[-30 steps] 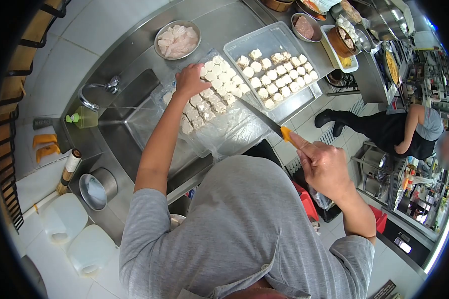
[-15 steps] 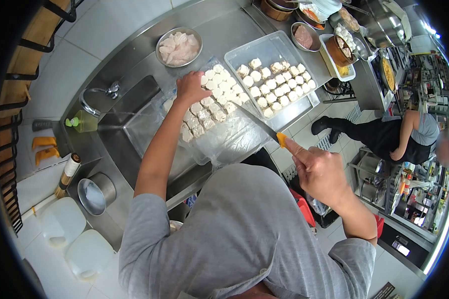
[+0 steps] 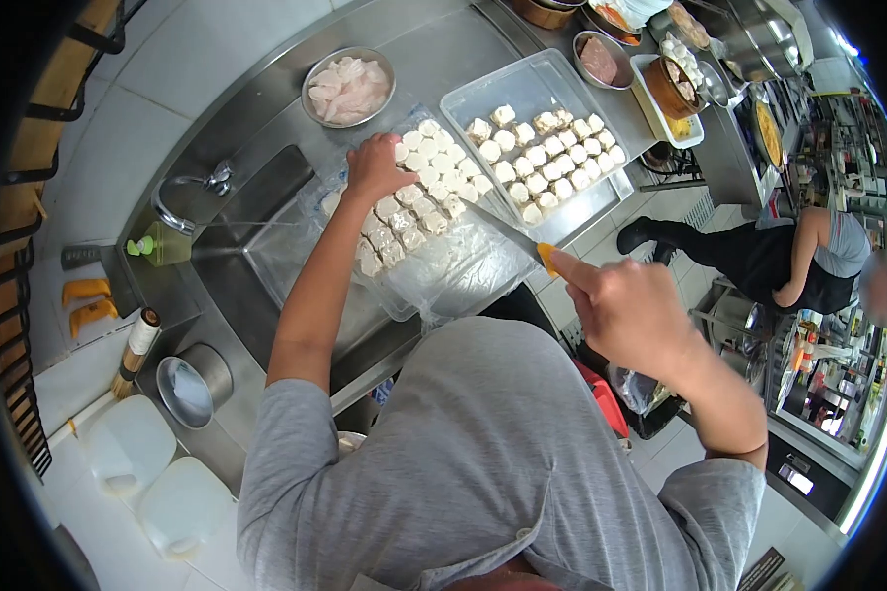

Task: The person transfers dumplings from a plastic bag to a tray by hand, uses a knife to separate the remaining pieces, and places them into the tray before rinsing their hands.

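Note:
In my right hand is a knife with an orange handle, its fingers wrapped round the handle and the index finger stretched along it. The blade's tip touches the near right side of a block of white tofu-like pieces on a plastic-covered tray. My left hand rests at the left edge of these pieces, thumb apart from the fingers. Nearer to me, several rows look wet and brownish between the cuts. A clear tray to the right holds rows of separate white cubes.
The tray lies partly over the sink, beside a tap. A steel bowl of pale meat slices stands behind. Another bowl of pinkish meat is farther right. A co-worker stands at right. Plastic jugs are at lower left.
My right hand has drawn the knife slightly back, away from the block. My left hand stays at the same edge. The whole view has shifted a little.

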The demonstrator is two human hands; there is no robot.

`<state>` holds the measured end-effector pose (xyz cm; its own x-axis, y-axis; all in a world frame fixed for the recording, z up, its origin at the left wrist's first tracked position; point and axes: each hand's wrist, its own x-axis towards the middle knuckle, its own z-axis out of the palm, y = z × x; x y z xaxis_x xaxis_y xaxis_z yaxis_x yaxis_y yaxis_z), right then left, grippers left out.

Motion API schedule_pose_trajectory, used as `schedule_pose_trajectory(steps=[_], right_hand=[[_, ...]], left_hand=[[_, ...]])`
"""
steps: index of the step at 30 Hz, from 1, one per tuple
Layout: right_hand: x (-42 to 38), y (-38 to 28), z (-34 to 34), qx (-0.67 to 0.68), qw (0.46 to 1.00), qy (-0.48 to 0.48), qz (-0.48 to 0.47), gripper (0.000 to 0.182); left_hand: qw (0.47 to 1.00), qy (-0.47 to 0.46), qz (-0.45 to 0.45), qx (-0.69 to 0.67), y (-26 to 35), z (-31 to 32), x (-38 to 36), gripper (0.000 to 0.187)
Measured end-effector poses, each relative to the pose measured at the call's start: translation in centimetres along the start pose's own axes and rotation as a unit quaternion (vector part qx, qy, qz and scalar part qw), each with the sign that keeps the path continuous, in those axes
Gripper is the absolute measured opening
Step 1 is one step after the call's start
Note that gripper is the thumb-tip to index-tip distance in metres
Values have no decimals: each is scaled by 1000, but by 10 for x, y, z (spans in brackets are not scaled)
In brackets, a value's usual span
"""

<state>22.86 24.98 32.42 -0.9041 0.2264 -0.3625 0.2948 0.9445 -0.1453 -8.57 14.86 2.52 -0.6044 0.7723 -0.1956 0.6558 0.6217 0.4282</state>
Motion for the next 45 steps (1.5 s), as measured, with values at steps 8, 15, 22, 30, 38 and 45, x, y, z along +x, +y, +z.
schedule_pose_trajectory(steps=[8,15,22,30,38,45], right_hand=[[58,-22,-41,-11,984,-173,26,24],[51,23,8,93,993,-70,17,32],[13,39,17,174,979,-18,109,32],[-19,8,13,79,990,99,56,33],[-6,10,22,62,991,120,14,35],[0,7,22,34,994,99,4,37]], left_hand=[[1000,-21,-8,1,-2,-1,7,74],[1000,-28,-2,12,0,-8,7,76],[1000,-23,-4,5,2,-8,3,75],[1000,-25,-7,11,1,-6,6,75],[1000,-24,-11,4,2,-7,4,78],[1000,-24,-10,11,2,-7,4,77]])
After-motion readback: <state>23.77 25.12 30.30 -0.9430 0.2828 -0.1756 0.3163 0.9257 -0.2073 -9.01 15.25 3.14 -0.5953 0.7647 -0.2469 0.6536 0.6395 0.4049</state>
